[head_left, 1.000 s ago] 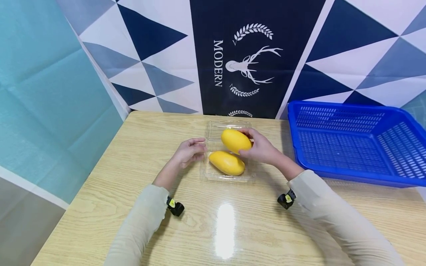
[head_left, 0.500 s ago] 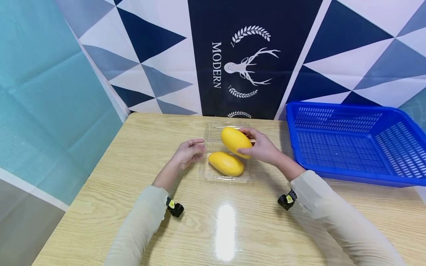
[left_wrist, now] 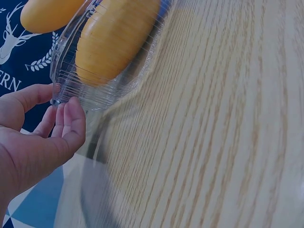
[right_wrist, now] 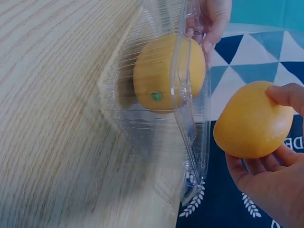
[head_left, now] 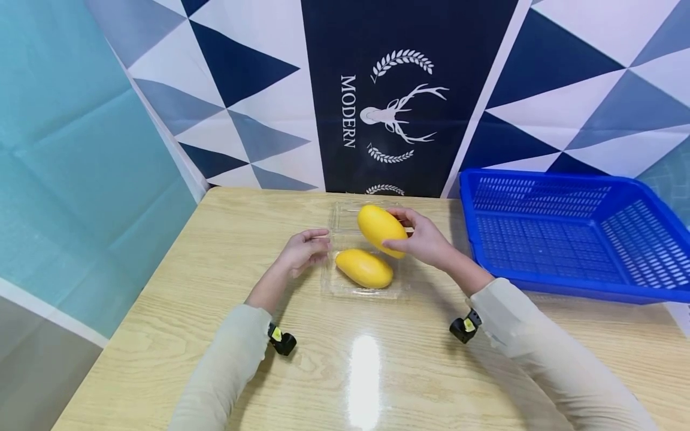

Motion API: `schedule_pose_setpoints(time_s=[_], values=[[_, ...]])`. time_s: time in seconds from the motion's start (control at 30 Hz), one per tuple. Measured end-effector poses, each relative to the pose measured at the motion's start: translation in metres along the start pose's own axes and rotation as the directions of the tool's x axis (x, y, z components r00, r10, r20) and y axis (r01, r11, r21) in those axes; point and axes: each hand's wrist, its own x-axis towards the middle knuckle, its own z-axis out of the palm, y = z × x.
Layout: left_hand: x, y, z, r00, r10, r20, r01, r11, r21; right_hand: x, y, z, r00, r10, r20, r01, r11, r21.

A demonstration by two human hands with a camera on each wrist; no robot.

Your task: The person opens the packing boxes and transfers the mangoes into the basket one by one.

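Note:
A clear plastic clamshell box (head_left: 329,292) lies with its lid laid back on the table, and one yellow mango (head_left: 364,269) rests inside its near half. My left hand (head_left: 307,251) pinches the box's left edge between thumb and fingers, as the left wrist view shows up close. Another yellow mango (head_left: 381,230) is gripped in my right hand (head_left: 423,239), held above the box and apart from the first one. In the right wrist view the thumb lies over this held mango (right_wrist: 254,121) and the fingers curl under it. The mango in the box (right_wrist: 156,78) shows a green stem spot.
A blue plastic basket (head_left: 539,281) with slotted walls stands on the right of the wooden table (head_left: 302,383). Behind the table hangs a patterned cloth (head_left: 269,60) with a deer print, and a teal cloth (head_left: 70,167) covers the left side.
The mango in my right hand has risen slightly and tilted more steeply. My left hand stays at the box edge. The head view has shifted a little upward.

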Motion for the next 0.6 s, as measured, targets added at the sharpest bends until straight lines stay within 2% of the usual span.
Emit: schedule_pose_setpoints(time_s=[0.6], values=[[0.001,-0.003,0.002,1.000,0.011,-0.007,-0.011,1.000,-0.008,-0.003,-0.008,-0.011,0.998,0.047,-0.046,-0.047,0.999,0.007]])
